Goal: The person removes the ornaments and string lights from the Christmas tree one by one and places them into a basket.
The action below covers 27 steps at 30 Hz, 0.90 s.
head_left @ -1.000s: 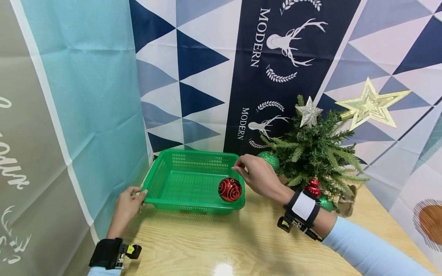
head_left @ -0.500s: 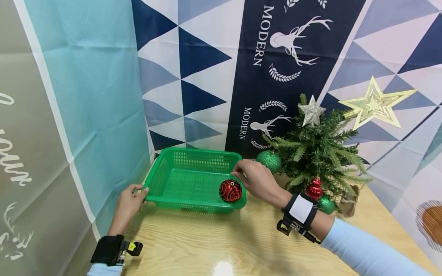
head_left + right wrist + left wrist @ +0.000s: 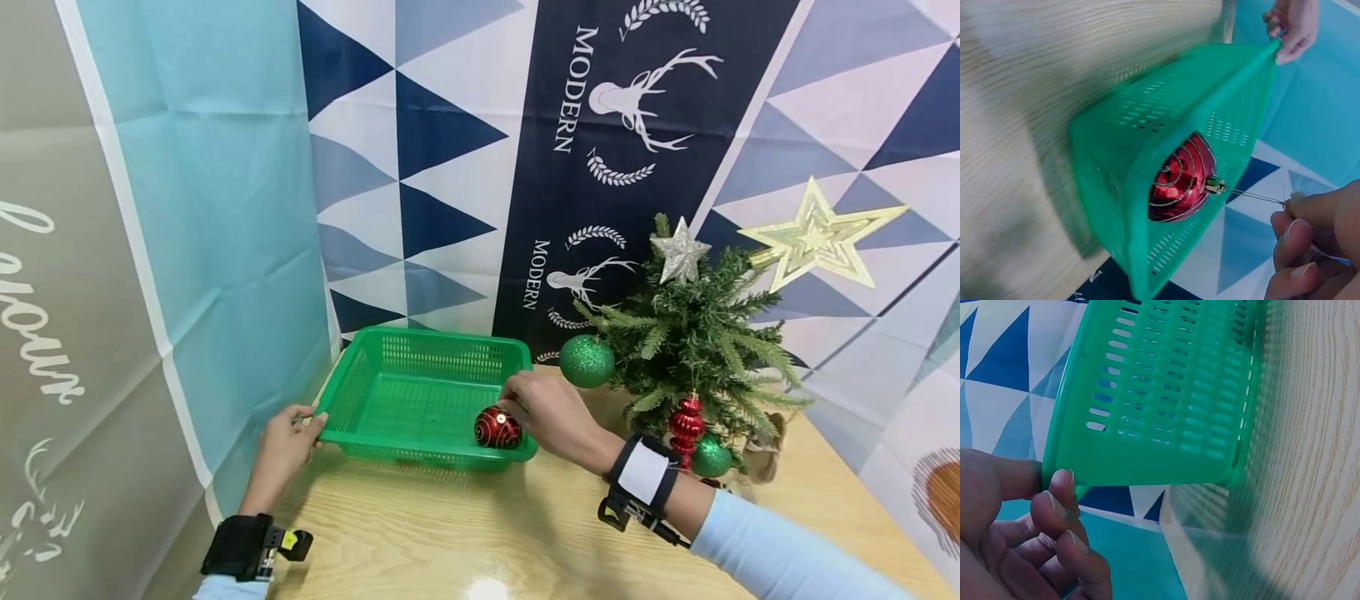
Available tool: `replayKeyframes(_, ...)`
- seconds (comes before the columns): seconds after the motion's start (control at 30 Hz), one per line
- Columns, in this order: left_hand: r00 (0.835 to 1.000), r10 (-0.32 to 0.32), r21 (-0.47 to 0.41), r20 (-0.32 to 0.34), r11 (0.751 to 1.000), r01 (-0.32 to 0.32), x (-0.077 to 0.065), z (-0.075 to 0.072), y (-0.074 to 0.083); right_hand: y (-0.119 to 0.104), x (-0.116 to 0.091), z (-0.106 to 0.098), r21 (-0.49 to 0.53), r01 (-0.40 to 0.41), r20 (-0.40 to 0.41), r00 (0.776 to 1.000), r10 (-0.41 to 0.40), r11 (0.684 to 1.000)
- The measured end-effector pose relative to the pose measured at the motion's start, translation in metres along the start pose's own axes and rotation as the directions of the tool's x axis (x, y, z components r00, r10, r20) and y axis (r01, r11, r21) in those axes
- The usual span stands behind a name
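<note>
Lower middle of the head view, red ornament (image 3: 498, 427): is sitting within the right end of the green basket, near its front corner; whether it is touching the bottom, I cannot tell.
Thin loop (image 3: 1257, 195): is running from the ornament's gold cap (image 3: 1215, 185) to the fingertips, looking taut at right wrist.
Right-hand grip (image 3: 553, 417): is pinching the loop's end, just right of the frame's middle.
Green basket (image 3: 431, 335): is standing at centre left, slotted sides showing.
Left-hand grip (image 3: 282, 446): is pinching the basket's rim at its front left corner, lower left of the frame.
Desk (image 3: 420, 533): is carrying basket and tree across the lower frame.
Small tree (image 3: 690, 333): is standing at the right, bearing a green glitter ball (image 3: 587, 361), a silver star (image 3: 680, 250), a red tiered ornament (image 3: 687, 425) and a smaller green ball (image 3: 711, 456).
Gold star (image 3: 821, 236): is jutting out at the tree's upper right.
Patterned cloth (image 3: 450, 167): is hanging behind, showing triangles and deer heads.
</note>
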<state>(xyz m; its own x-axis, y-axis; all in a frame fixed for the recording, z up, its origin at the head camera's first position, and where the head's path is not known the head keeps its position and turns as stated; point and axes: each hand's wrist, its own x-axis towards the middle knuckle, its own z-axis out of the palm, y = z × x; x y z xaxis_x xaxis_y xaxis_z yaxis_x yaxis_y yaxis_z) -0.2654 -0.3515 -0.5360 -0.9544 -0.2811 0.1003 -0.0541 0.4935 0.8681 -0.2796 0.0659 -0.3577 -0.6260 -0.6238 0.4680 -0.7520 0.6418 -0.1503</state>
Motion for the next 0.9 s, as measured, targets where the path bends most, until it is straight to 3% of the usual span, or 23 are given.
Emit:
replayKeyframes(0.1, 1.000, -0.001, 0.063, -0.002, 0.998, 0.001, 0.006, 0.004, -0.015, -0.001, -0.003, 0.006, -0.021, 0.004, 0.016, 1.000, -0.004, 1.000)
replayKeyframes(0.17, 1.000, 0.002, 0.055, -0.001, 0.998, -0.002, 0.008, 0.005, -0.019, -0.002, -0.003, 0.009, -0.030, 0.004, 0.025, 1.000, -0.003, 1.000)
replayKeyframes(0.33, 0.999, 0.034, 0.033, -0.001, 0.999, -0.033, 0.008, 0.003, -0.019, -0.005, 0.001, 0.008, -0.029, 0.005, 0.032, 0.999, -0.004, 1.000)
replayKeyframes(0.5, 1.000, 0.015, 0.071, -0.012, 0.997, -0.014, 0.010, 0.004, -0.018, -0.002, 0.002, -0.008, -0.006, -0.005, 0.019, 1.000, 0.005, 1.000)
replayKeyframes(0.73, 1.000, -0.014, 0.078, -0.015, 0.997, 0.015, 0.009, 0.007, -0.022, 0.026, 0.010, -0.063, -0.020, -0.054, -0.017, 0.998, 0.053, 0.998)
replayKeyframes(0.9, 1.000, 0.009, 0.065, -0.021, 0.998, -0.007, 0.012, 0.008, -0.020, 0.058, 0.020, -0.117, -0.258, 0.008, -0.036, 0.999, -0.018, 0.966)
